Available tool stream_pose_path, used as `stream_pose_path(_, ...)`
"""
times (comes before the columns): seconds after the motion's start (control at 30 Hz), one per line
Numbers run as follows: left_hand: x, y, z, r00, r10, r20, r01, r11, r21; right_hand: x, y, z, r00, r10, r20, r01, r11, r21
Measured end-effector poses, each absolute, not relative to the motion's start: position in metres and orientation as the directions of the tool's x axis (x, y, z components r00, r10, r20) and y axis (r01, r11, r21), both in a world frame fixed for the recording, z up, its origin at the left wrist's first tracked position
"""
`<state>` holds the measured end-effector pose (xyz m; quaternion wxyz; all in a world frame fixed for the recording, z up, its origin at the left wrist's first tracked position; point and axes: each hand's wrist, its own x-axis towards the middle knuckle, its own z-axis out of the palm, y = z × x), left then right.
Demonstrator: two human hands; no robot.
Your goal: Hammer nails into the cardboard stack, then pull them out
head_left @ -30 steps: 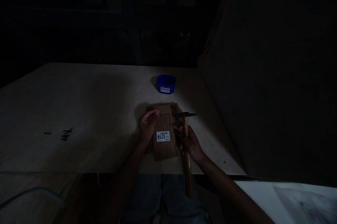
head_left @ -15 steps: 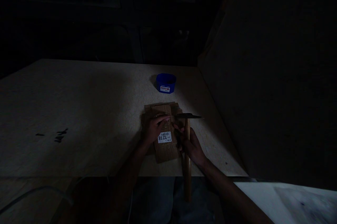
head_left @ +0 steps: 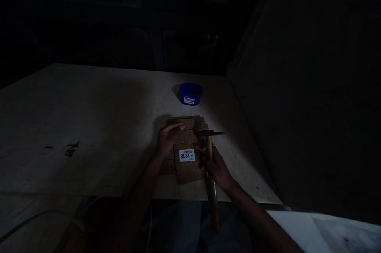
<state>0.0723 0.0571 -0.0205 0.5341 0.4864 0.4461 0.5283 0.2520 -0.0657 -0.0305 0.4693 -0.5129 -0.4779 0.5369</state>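
Note:
A hammer (head_left: 213,201) with a wooden handle and dark metal head is wrapped by the fingers of my right hand (head_left: 218,167). Its head points away from me, over the right side of stacked cardboard pieces (head_left: 189,174). A white label (head_left: 187,155) printed 1218 is stuck on the top piece. My left hand (head_left: 167,138) is at the left edge of the cardboard, thumb and fingertips pinched together. Whatever is between those fingertips is too small and dark to make out.
A blue plastic bin (head_left: 190,94) with a label stands beyond the cardboard on the pale tabletop (head_left: 119,126). Black handwritten marks (head_left: 72,149) are on the left. A dark upright panel (head_left: 303,106) borders the right side. A cable (head_left: 44,214) curves at the lower left.
My left hand has drawn back leftward off the middle of the cardboard, uncovering more of it. The hammer in my right hand has tilted slightly. The view has shifted a little.

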Motion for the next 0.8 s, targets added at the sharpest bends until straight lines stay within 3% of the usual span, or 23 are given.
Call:
stream_pose_path(0.2, 0.079, 0.051, -0.026, 0.243, 0.962, 0.122, 0.045, -0.137, 0.99, 0.252, -0.066, -0.034, -0.007, 0.994, -0.106, -0.03, -0.106, -0.994)
stream_pose_path(0.53, 0.08, 0.052, -0.04, 0.359, 0.85, 0.386, 0.167, -0.465, 0.869, 0.252, -0.064, -0.032, 0.002, 0.994, -0.112, -0.052, -0.112, -0.992)
stream_pose_path(0.8, 0.081, 0.054, -0.046, 0.357, 0.812, 0.463, 0.181, -0.546, 0.818, 0.252, -0.063, -0.036, 0.015, 0.993, -0.118, -0.06, -0.117, -0.991)
